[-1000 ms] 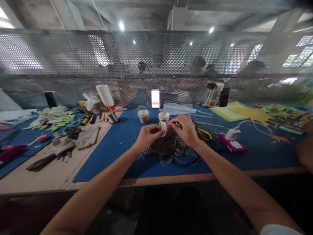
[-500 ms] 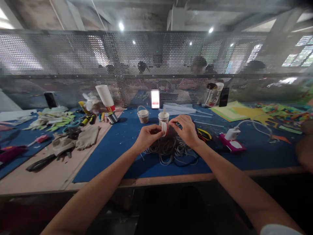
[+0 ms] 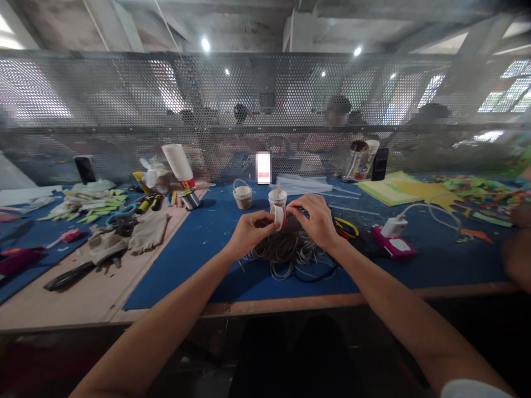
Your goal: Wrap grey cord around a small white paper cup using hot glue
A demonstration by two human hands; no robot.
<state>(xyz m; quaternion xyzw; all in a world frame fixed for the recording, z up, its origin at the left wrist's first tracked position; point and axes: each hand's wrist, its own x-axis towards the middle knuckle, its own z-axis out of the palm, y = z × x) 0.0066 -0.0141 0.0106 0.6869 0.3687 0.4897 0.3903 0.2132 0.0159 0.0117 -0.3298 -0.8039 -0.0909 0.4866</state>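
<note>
A paper cup [image 3: 280,217] with a white rim and a red band lies tilted on its side in the air, its mouth toward the left. My left hand [image 3: 254,232] is closed on the cup's rim. At the cup's other end, the fingers of my right hand [image 3: 314,218] are bent in a pinch against its side or base; what they hold there is too small to make out. Under both hands lies a tangled heap of grey-brown cord [image 3: 286,251]. Just beyond stand a small cord-wrapped cup with a handle [image 3: 243,198] and another white cup [image 3: 277,197].
A stack of paper cups [image 3: 178,161] leans at the left, near gloves [image 3: 148,232] and scissors [image 3: 124,213]. Yellow-handled pliers [image 3: 347,227] and a magenta box with a white charger [image 3: 394,241] are at the right. Translucent sticks [image 3: 305,184] lie behind. A perforated metal screen [image 3: 265,119] closes the back.
</note>
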